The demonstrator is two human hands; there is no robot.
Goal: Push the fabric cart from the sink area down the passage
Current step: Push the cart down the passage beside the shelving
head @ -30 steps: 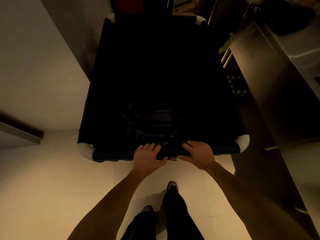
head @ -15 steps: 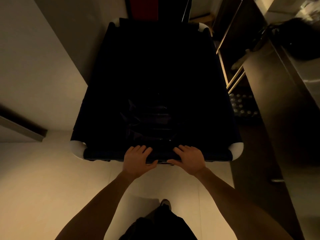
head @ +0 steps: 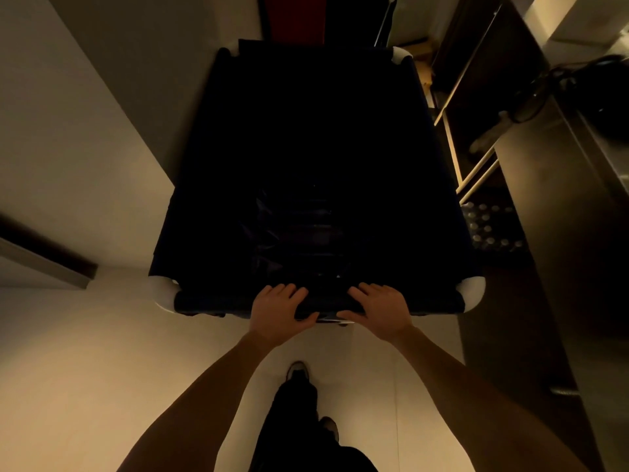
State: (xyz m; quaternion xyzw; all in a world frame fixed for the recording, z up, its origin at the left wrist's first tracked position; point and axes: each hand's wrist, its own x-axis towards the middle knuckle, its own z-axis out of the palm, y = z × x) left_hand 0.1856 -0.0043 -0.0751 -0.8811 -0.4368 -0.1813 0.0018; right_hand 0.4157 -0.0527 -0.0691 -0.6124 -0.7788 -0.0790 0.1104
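Note:
A large dark fabric cart (head: 211, 301) with white corner pieces fills the middle of the view, its deep inside almost black. Faint folds of dark material show low inside it. My left hand (head: 277, 310) grips the near top rail left of centre, fingers over the rail and thumb under. My right hand (head: 379, 308) holds the same rail a little to the right, in the same grip. Both arms reach straight ahead, and my legs and shoes show below.
A pale wall (head: 68, 131) runs close along the cart's left side, with a dark ledge (head: 51, 264) jutting at the lower left. A steel counter (head: 561, 216) and open shelving (head: 476, 158) stand close on the right. A red panel (head: 296, 18) is ahead. Pale floor (head: 102, 369) lies underfoot.
The cart has rolled forward down the passage with both hands still on its rail. The counter and shelving have slid nearer on the right, and my feet have stepped on.

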